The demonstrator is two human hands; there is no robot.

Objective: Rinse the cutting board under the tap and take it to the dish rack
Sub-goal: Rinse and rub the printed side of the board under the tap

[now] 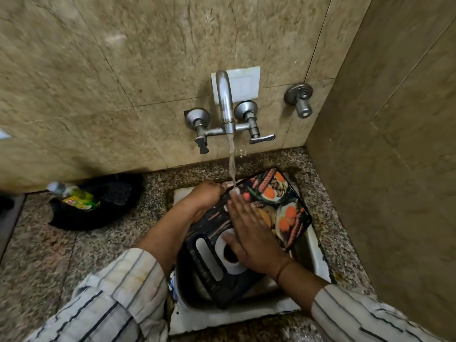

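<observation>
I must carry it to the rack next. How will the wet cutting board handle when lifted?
Probably slippery: tap water runs over the cutting board. It looks flat and rigid, so unlikely to flop. The left hand grips its edge; the handle slot offers a surer hold.

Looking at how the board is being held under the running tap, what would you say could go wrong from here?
1. The cutting board is wet and tilted over the sink; only the left hand grips its edge, while the right hand lies flat on it, so it may slip.
2. The water stream lands at the board's upper edge and could splash onto the counter and the striped sleeves.
</observation>
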